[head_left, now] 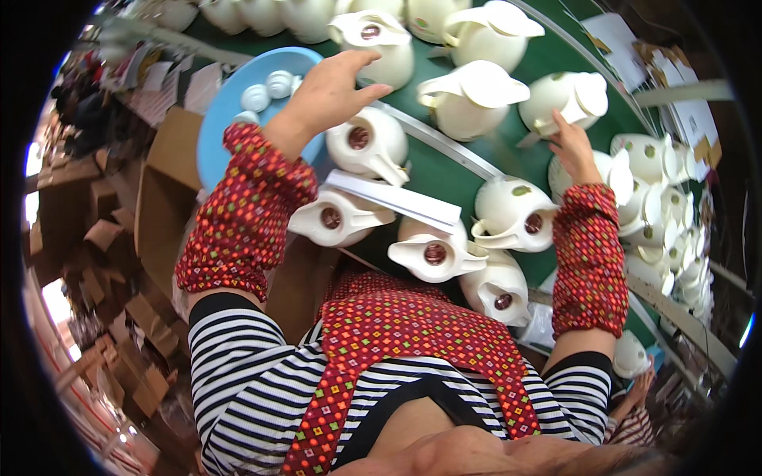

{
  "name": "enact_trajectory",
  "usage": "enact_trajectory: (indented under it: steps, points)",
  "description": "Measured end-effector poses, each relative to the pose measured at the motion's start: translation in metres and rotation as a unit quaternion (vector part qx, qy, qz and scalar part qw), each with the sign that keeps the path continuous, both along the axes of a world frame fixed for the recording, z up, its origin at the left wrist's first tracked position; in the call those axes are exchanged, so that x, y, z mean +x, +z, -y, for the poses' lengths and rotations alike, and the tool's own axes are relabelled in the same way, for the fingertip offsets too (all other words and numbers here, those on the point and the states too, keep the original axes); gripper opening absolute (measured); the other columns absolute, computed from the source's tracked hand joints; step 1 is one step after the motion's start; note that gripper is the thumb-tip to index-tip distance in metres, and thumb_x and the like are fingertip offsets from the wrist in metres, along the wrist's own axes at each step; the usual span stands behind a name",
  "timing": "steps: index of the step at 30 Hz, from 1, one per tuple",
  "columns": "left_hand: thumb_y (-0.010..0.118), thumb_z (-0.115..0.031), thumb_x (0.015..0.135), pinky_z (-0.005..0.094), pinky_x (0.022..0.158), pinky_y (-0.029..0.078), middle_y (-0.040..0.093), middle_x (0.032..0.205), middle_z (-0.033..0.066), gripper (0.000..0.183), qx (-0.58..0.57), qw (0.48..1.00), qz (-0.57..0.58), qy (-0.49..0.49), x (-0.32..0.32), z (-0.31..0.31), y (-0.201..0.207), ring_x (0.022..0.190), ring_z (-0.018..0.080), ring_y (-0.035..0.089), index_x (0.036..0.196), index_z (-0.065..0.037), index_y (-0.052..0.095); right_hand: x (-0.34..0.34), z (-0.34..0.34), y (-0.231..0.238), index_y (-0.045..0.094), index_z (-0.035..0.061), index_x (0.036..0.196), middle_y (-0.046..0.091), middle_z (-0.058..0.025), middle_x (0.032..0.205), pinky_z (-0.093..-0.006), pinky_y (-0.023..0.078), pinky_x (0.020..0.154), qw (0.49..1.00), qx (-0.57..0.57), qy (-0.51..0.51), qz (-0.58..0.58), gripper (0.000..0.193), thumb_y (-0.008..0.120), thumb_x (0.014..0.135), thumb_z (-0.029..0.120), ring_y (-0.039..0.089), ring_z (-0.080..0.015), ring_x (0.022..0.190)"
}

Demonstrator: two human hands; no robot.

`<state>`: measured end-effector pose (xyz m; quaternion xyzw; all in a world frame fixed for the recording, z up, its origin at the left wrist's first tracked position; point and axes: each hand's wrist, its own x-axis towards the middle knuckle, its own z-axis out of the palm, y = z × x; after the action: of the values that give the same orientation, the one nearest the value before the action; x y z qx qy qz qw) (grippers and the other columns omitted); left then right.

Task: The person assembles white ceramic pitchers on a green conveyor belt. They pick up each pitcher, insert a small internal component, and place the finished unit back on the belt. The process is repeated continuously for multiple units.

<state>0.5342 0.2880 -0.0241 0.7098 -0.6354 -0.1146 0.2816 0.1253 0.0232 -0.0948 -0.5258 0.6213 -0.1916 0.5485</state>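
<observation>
My left hand [333, 87] reaches forward, fingers spread, touching a cream plastic jug [381, 47] that has an open red-rimmed mouth. My right hand [573, 147] rests its fingers on the lidded cream jug [567, 99] at the right. Both forearms wear red patterned sleeve covers. Between my arms lie several open cream jugs, one [367, 143] just under my left hand, one [337, 218] on its side, another [435, 254] nearer my chest. A white flat strip [397, 198] lies across them.
A green conveyor belt [444, 170] carries more lidded jugs [472, 99] at the back. A blue basin [218, 119] with small white caps sits at the left. Cardboard boxes [163, 198] stand left of it. Many cream jugs [667, 206] pile up at the right.
</observation>
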Motion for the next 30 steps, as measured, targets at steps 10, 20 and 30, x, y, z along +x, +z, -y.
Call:
enact_trajectory:
  steps: [10, 20, 30]
  points:
    - [0.078, -0.026, 0.09, 0.042, 0.09, 0.057, 0.073, 0.117, 0.0193, 0.041, 0.059, 0.965, -0.135, 0.215, 0.045, -0.209, -0.025, 0.106, 0.0328, 0.072, 0.12, 0.001, 0.071, 0.099, -0.174, 0.113, 0.057, -0.0011, 0.14, 0.064, -0.0254, 0.135, -0.044, 0.048, 0.108, 0.828, -0.351, 0.419, -0.125, 0.061, 0.078, 0.093, 0.031, 0.062, -0.0389, 0.127]
    - [0.084, -0.036, 0.083, 0.0509, 0.111, 0.043, 0.04, 0.153, 0.024, 0.085, 0.219, 0.938, 0.083, 0.256, 0.163, -0.118, -0.117, 0.135, 0.0447, 0.046, 0.155, -0.015, 0.043, 0.361, -0.261, 0.086, 0.066, 0.0096, 0.131, 0.066, -0.0186, 0.123, -0.0452, 0.054, 0.095, 0.68, -0.323, 0.633, -0.178, 0.04, 0.071, 0.093, 0.017, 0.066, -0.038, 0.112]
    - [0.081, -0.03, 0.085, 0.0515, 0.092, 0.058, 0.029, 0.157, 0.0261, 0.081, 0.243, 0.946, 0.086, 0.198, 0.144, -0.104, -0.176, 0.124, 0.0492, 0.055, 0.154, -0.017, 0.041, 0.391, -0.284, -0.105, 0.064, 0.0026, 0.138, 0.05, -0.0203, 0.142, -0.0619, 0.049, 0.093, 0.466, -0.345, 0.628, -0.52, 0.043, 0.056, 0.101, 0.024, 0.06, -0.0508, 0.115]
